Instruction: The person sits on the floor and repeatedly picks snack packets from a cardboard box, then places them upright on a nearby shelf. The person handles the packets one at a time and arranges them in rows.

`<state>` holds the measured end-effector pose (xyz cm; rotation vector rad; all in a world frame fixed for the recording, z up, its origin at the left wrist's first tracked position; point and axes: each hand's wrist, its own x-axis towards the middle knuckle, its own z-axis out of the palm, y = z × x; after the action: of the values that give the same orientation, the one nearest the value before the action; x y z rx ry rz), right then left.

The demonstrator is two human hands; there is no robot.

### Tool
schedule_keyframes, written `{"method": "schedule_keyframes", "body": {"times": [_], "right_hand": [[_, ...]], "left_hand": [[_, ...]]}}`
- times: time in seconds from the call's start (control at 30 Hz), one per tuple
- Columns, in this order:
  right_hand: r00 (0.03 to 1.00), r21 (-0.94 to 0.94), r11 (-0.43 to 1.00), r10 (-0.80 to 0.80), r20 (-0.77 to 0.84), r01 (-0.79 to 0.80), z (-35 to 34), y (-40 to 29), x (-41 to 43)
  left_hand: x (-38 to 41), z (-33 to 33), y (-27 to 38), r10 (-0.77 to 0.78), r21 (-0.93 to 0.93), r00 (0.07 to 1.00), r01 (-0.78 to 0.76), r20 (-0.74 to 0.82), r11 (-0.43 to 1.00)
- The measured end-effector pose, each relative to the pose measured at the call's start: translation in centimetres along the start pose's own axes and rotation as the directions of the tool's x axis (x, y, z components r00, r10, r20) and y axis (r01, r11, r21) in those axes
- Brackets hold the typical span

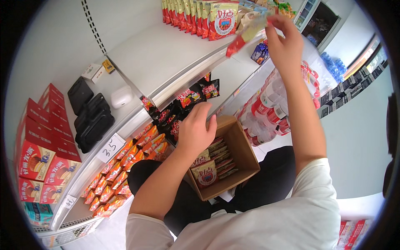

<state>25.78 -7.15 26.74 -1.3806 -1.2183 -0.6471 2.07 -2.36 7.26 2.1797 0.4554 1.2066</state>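
Note:
My right hand (286, 43) is raised at the upper right and grips one end of a red and yellow snack bag (239, 43), blurred, in front of the upper shelf (140, 62). On that shelf stands a row of matching red and yellow bags (223, 20). My left hand (197, 128) hovers empty, thumb apart from the fingers, above the left edge of an open cardboard box (247, 153). More snack bags of the same kind (206, 175) are packed inside the box, which sits between my knees. Part of the box is hidden behind my left hand and forearm.
Black snack packets (189, 97) and orange packets (114, 172) fill lower shelves. At left are red cartons (37, 159), black plastic items (95, 125) and a white earbud case (122, 97). Shrink-wrapped bottles (265, 103) stand to the right of the box. The shelf edge bears price tags (111, 147).

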Motion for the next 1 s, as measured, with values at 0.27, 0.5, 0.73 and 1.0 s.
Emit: {"method": "schedule_keyframes", "body": {"times": [0.27,0.5,0.73,1.0], "right_hand": [[0.998,-0.298,0.954,0.053,0.02,-0.045,6.6,9.7,4.2],[0.984,-0.27,0.947,0.177,-0.016,-0.174,10.0,10.3,0.7],[0.932,-0.329,0.912,0.315,0.179,-0.245,10.2,10.1,-1.0],[0.962,-0.308,0.943,0.195,0.19,-0.13,11.2,11.1,-0.3]], "left_hand": [[-0.2,0.1,-0.2,-0.052,0.006,0.992,0.052,0.118,0.999],[-0.1,-0.1,-0.3,-0.029,-0.038,0.99,0.035,0.136,0.999],[-0.2,-0.4,-0.5,0.044,-0.039,0.987,-0.039,0.154,0.998],[-0.2,0.1,-0.7,-0.004,-0.052,0.979,0.015,0.205,0.999]]}}
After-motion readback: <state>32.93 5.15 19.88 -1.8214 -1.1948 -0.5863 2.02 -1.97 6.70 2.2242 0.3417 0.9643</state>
